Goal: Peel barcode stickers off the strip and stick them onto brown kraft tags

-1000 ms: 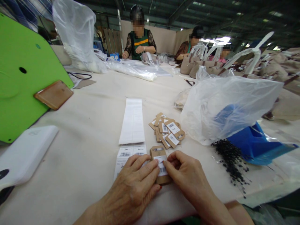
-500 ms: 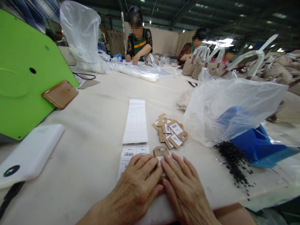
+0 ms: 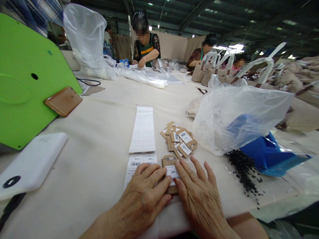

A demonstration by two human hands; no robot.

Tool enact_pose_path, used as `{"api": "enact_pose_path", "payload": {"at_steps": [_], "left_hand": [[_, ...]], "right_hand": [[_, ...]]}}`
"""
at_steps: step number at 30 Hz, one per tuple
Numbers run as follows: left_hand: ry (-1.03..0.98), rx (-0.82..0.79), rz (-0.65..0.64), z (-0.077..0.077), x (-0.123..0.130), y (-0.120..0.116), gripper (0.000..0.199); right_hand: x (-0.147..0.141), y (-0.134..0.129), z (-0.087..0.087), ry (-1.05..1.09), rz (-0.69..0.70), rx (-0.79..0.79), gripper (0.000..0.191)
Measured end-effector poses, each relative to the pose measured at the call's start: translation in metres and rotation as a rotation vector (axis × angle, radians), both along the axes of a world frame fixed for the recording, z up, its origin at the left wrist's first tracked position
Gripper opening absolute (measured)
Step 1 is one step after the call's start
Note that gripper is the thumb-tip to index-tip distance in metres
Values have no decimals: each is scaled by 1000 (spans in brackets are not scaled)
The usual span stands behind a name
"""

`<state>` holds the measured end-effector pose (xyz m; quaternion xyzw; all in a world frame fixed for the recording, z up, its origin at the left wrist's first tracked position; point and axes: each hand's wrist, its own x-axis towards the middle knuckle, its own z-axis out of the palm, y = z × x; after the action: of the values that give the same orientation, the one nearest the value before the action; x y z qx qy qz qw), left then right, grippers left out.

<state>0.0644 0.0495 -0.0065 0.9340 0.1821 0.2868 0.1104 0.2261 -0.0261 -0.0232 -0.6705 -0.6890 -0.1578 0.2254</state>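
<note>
A brown cardboard hang tag (image 3: 168, 161) lies on the table in front of me with a white price sticker (image 3: 170, 171) on it. My left hand (image 3: 143, 192) rests palm down, its fingers laid over the tag's left side and across part of a sheet of barcode stickers (image 3: 142, 160). On the tag's right edge lies my right hand (image 3: 200, 189), flat with fingers spread and the thumb touching the sticker. Beyond the hands is a loose pile of tags with stickers (image 3: 178, 137). A folded white strip of label paper (image 3: 142, 129) extends away from the sticker sheet.
To the right are black tag strings (image 3: 243, 169), a blue box (image 3: 271, 159) and a clear plastic bag (image 3: 234, 113). On the left stand a green panel (image 3: 30, 83), a phone (image 3: 64, 101) and a white device (image 3: 35, 159). Co-workers sit behind beige bags (image 3: 211, 74).
My right hand has slid a little to the right and its fingers have spread, uncovering more of the price sticker. The left hand stays nearly in place. The view has shifted slightly.
</note>
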Motion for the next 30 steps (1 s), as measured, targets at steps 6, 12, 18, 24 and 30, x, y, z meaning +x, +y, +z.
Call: {"api": "enact_pose_path", "payload": {"at_steps": [6,12,18,24,30], "left_hand": [[-3,-20,1,-6,-3,-1,22],[18,-28,-14,0,-5,-3,22],[-3,-7,-3,-3,-4,-3,22],[19,-25,-11,3,-5,-3,22],[62,71,4,-2,-1,1,26]], "right_hand": [[-3,-10,-5,18,70,35,35],[9,-23,-7,-124,65,-4,34],[8,-32,-10,-139,165,2,36],[12,-31,-11,91,12,77,22],[14,-8,-15,454,49,24,26]]}}
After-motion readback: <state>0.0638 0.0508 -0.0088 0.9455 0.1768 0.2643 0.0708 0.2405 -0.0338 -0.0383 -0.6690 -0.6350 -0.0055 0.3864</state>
